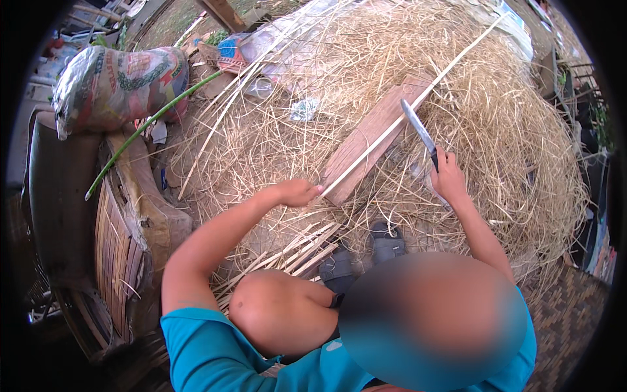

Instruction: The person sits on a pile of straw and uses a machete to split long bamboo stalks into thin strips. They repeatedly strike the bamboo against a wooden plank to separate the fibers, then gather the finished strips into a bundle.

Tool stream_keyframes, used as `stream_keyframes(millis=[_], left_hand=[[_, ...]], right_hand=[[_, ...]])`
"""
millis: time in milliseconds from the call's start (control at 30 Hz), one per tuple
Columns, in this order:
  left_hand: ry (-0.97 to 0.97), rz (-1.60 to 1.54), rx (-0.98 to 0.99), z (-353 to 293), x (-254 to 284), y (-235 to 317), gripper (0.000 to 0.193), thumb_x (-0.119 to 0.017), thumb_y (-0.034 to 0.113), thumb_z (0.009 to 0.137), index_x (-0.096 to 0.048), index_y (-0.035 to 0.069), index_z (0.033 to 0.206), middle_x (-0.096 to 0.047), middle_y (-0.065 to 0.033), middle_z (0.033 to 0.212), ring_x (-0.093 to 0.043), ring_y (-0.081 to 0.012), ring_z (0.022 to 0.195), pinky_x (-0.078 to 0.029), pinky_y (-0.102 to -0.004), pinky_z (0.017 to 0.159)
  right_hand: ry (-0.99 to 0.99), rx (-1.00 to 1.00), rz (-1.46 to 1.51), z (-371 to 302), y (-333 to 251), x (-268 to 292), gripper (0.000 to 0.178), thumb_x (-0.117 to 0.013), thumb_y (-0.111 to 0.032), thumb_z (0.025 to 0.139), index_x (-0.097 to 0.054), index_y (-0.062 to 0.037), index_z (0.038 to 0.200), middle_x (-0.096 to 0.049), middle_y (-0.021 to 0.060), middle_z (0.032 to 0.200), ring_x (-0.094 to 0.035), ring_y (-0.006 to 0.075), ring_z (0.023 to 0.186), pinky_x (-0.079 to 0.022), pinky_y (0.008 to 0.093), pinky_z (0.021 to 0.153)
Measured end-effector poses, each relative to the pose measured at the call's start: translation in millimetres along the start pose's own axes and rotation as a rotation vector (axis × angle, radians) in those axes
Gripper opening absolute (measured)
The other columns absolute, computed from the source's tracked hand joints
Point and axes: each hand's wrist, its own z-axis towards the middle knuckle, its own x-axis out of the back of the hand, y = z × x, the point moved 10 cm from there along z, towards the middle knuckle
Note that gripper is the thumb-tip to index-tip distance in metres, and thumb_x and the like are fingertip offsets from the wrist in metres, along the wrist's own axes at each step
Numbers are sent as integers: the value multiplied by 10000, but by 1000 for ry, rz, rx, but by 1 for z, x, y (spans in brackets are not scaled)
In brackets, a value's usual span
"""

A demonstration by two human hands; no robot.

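Note:
My left hand (300, 193) is closed around the near end of a long pale bamboo strip (377, 142). The strip runs up and to the right, lying along a weathered wooden board (349, 153) and on over a heap of shavings. In my right hand (449, 175) is a knife (419, 127), gripped by its dark handle. Its blade points up and left, with the tip close to the strip above the board; whether they touch I cannot tell.
Thin curled shavings (509, 124) are heaped at the right and far side. Split strips (294, 251) lie by my sandals (388, 242). On the left are a stuffed sack (124, 85), a green stalk (153, 121) and a slatted wooden piece (117, 242). A woven mat (562, 320) covers the lower right.

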Motion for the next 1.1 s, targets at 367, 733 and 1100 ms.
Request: stream_keyframes(millis=[367,733,1100], left_hand=[[150,-1259,190,-40,-97,-49,352,-536,392,1081,-553,131,845,-389,83,617,-296,-32,502,-238,-209,447],[607,-858,59,-68,-105,-71,333,-585,319,1056,-644,61,855,-573,-24,634,-489,-185,512,-387,-365,489],[764,-213,187,-83,-87,-55,396,-491,354,1056,-580,10,883,-642,-291,768,-642,-510,794,-477,-579,672]], right_hand=[[-88,153,-18,2,-50,-63,484,-478,-490,1060,-508,-176,1427,-656,194,875,-705,394,763,-586,518,712],[-13,-275,92,33,42,6,425,-512,-384,1064,-571,-138,1405,-719,163,873,-708,351,712,-585,472,700],[33,-278,65,63,27,26,390,-484,-418,1063,-599,-126,1294,-728,183,871,-717,400,809,-584,510,715]])
